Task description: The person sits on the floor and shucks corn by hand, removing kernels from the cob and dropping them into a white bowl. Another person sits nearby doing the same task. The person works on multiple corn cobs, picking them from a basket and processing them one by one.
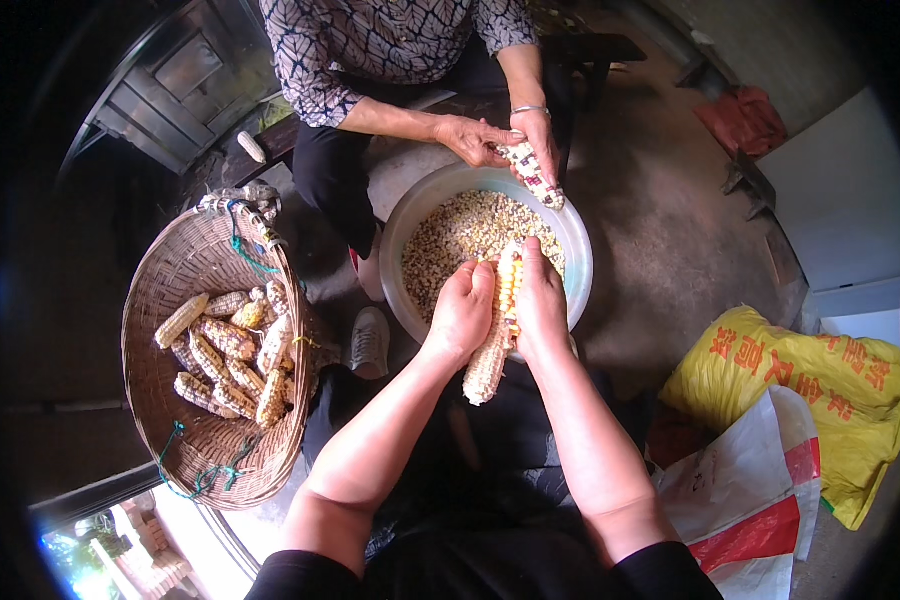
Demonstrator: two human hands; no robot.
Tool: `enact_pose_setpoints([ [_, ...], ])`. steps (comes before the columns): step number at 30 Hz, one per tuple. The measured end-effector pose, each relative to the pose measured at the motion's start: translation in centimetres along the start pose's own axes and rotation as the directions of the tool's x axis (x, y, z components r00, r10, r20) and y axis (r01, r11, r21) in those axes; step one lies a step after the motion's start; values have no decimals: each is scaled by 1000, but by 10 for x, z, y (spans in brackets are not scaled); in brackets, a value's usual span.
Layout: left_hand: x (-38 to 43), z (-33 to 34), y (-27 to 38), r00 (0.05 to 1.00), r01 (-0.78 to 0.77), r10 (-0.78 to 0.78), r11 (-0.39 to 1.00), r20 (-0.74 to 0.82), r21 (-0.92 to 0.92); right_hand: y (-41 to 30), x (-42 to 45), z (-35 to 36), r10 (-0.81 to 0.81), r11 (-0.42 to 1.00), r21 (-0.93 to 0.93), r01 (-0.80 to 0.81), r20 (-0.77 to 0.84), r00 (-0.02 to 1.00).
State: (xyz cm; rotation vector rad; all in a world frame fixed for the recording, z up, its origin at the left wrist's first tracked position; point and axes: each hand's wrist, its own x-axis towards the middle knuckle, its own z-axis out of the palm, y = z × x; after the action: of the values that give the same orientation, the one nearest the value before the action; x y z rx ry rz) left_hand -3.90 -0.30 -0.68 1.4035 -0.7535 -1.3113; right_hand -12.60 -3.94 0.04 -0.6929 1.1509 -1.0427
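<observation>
Between my two hands is a partly shelled corn cob (pixel 487 369), its lower end stripped bare and some yellow kernels left along the upper right side. My left hand (pixel 461 307) grips it from the left, thumb toward the kernels. On the other side my right hand (pixel 544 296) presses along the kernel rows with the thumb. Both hands are over the near part of a pale plastic basin (pixel 394 285), which holds a layer of loose mixed-colour corn kernels (pixel 465 221). The cob's bare end sticks out toward me past the basin's rim.
Opposite, a person's hands (pixel 480 141) hold a white and purple corn cob (pixel 531 174) over the far rim. A wicker basket (pixel 217 469) with several dried cobs (pixel 225 337) stands at left. A lone cob (pixel 251 147) lies on a bench. Yellow (pixel 765 375) and white-red sacks (pixel 742 480) lie right.
</observation>
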Motion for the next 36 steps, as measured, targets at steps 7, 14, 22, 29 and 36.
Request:
enact_pose_setpoints([
  [7, -11, 9, 23, 994, 51, -52, 999, 99, 11, -8, -3, 3, -6, 1000, 20, 7, -76, 997],
  [14, -6, 5, 5, 991, -81, 75, 995, 110, 55, -1, -5, 2, -25, 998, -60, 23, -45, 999],
  [22, 5, -6, -9, 990, -122, 134, 972, -44, 200, 5, 1, 2, -48, 994, -96, 45, -29, 998],
  [29, -7, 12, 17, 988, 7, -27, 992, 154, 127, -6, 3, -5, -70, 993, 87, 80, -105, 992],
  [36, -5, 3, 8, 988, -81, 42, 959, 147, 270, -5, 2, 0, -87, 994, 47, 94, -141, 986],
])
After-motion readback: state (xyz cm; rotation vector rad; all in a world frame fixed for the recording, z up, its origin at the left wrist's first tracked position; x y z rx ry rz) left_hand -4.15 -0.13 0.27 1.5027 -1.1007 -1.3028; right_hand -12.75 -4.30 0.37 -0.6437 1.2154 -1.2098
